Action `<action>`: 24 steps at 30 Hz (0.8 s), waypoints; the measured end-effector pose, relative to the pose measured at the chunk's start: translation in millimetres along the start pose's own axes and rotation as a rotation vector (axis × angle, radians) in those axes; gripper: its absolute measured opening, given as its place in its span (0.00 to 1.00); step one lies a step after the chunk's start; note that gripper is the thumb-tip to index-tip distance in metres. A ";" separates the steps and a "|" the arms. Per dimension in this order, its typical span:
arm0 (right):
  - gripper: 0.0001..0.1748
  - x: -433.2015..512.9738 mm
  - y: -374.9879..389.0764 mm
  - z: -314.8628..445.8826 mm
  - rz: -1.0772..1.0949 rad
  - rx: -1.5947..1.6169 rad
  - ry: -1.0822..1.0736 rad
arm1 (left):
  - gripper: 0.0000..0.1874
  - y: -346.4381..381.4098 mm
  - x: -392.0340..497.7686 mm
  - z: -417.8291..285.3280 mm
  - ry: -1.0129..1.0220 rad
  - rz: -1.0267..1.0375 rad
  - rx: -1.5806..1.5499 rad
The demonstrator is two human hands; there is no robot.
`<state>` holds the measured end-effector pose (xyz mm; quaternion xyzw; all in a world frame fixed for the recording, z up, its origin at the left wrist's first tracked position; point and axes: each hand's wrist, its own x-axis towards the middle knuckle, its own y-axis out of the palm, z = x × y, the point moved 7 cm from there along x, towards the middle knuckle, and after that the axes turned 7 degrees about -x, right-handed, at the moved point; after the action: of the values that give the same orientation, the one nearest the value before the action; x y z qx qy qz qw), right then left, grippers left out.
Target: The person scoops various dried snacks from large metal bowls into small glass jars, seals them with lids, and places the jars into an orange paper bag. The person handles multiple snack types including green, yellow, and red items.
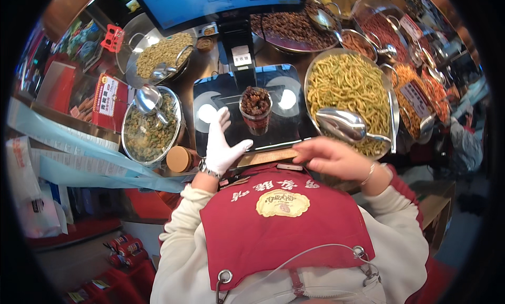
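A clear cup [255, 110] heaped with dark brown, chunky food stands upright on the black top of a weighing scale [232, 134]. Beside it, to the left, my left hand [224, 142] wears a white glove; its fingers are apart, hold nothing, and do not touch the cup. My bare right hand [335, 158] hovers over the scale's front right corner, fingers spread, with nothing visible in it. Near that hand, a metal scoop [341, 124] rests on a large bowl of yellow-green pickled strips [347, 83].
Behind the scale stands a monitor [221, 6]. At left are a bowl of green chopped food [152, 136], a brown-lidded jar [179, 159], a pan of pale pieces [163, 55] and long blue label strips [90, 158]. A dark food tray [284, 29] and several other bowls line the back right.
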<state>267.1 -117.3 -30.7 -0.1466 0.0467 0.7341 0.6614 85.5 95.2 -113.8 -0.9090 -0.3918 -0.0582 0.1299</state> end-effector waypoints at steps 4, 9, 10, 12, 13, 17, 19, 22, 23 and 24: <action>0.40 -17.8 17.5 -150.9 -0.482 -0.067 0.288 | 0.65 16.4 40.5 15.0 0.046 0.125 -0.152; 0.32 -16.6 -10.6 -227.4 -0.976 -0.462 0.358 | 0.62 34.1 68.6 12.6 0.092 0.208 -0.155; 0.23 -15.6 -13.0 -238.7 -1.039 -0.412 0.313 | 0.60 37.4 71.1 18.9 0.090 0.207 -0.189; 0.14 -21.7 -11.2 -241.3 -1.041 -0.367 0.211 | 0.56 41.0 72.2 21.3 0.079 0.204 -0.249; 0.12 -29.6 -5.1 -234.3 -1.013 -0.339 0.197 | 0.54 43.1 67.3 19.1 0.069 0.199 -0.277; 0.14 -45.7 20.3 -210.2 -0.896 0.117 0.022 | 0.48 44.8 47.5 10.9 0.132 0.184 -0.274; 0.17 -30.5 37.1 -169.5 -0.666 0.473 -0.092 | 0.47 43.9 34.2 13.8 0.116 0.169 -0.256; 0.24 8.2 34.4 -84.1 -0.486 0.200 -0.055 | 0.48 43.2 21.1 6.7 0.095 0.157 -0.193; 0.31 23.5 26.0 -68.3 -0.529 -0.032 -0.085 | 0.48 43.3 19.0 0.9 0.077 0.172 -0.205; 0.41 34.4 17.7 -47.9 -0.640 -0.382 -0.131 | 0.47 41.9 16.5 2.7 0.064 0.161 -0.242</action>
<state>254.2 -99.1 -88.1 -0.2271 -0.1815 0.4938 0.8195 127.3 79.9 -120.9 -0.9443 -0.3032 -0.1231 0.0359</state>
